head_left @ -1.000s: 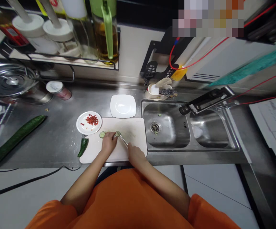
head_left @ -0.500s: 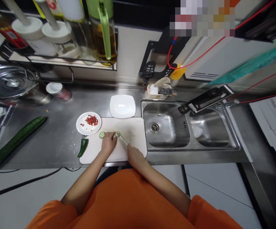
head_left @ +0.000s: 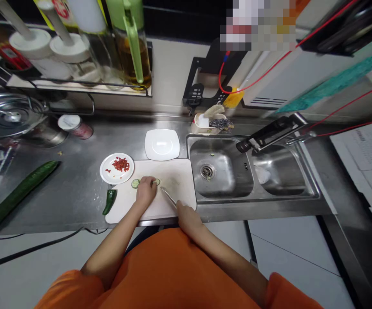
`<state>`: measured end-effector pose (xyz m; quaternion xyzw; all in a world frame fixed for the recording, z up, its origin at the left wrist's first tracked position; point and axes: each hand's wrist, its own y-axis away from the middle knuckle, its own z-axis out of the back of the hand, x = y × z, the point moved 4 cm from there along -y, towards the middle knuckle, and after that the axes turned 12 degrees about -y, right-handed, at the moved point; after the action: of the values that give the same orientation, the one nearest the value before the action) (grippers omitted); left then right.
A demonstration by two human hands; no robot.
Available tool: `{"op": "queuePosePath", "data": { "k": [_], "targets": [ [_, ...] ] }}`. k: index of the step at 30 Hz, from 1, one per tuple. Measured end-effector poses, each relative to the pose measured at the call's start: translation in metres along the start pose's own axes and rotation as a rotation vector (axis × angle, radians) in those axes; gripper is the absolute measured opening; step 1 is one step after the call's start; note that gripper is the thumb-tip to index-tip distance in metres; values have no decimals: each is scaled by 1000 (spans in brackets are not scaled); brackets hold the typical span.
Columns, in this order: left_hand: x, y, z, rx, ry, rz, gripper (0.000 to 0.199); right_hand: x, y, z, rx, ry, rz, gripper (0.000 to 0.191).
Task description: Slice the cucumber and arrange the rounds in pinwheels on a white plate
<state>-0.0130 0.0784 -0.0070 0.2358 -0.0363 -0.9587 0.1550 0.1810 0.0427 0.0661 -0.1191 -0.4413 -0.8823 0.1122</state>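
My left hand [head_left: 146,190] rests on the white cutting board [head_left: 173,209] with its fingers curled round a short piece of cucumber, mostly hidden beneath them. A pale cut face of the cucumber [head_left: 157,182] shows by the fingertips. On the other side of that hand lies a cucumber slice [head_left: 135,183]. My right hand [head_left: 188,216] is closed on the handle of a knife [head_left: 169,197]. Its blade slants over the board, tip toward the cucumber and a small gap from it. A dark green pepper piece [head_left: 110,201] lies at the board's left edge.
Chopped red bits lie on a round white plate [head_left: 126,176] left of the board. Behind it sits a square white plate [head_left: 161,146]. A whole cucumber [head_left: 21,193] lies on the counter at left. The double sink [head_left: 221,171] is at right, condiment bottles [head_left: 126,56] above.
The knife and my right hand have moved right and toward my body, so the blade has come away from the cucumber. My left hand stays at the cucumber; the whole view has shifted slightly.
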Motion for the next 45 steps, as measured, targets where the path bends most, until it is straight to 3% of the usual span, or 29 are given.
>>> {"op": "queuePosePath", "data": {
  "k": [10,15,22,28,35,39,42,45],
  "targets": [
    [-3,-5,7,55,26,-34,17,-1,1,5,13,-6,-9,38],
    [10,3,24,15,134,83,22,-4,-2,2,23,-15,6,35],
    [48,14,53,-90,190,328,26,-10,-7,0,4,-64,-22,33],
    [71,19,51,-124,86,414,27,-7,-5,3,16,-73,-31,35],
    [75,21,44,-167,23,340,28,-11,-5,0,-16,-86,-14,38],
    [75,21,42,-187,-14,278,29,-23,-6,-3,-142,-221,98,33],
    [75,24,43,-216,-48,235,29,-34,-1,2,-373,-393,289,36],
    [74,28,45,-245,-61,207,28,-45,0,7,-563,-445,320,50]
  ]
}}
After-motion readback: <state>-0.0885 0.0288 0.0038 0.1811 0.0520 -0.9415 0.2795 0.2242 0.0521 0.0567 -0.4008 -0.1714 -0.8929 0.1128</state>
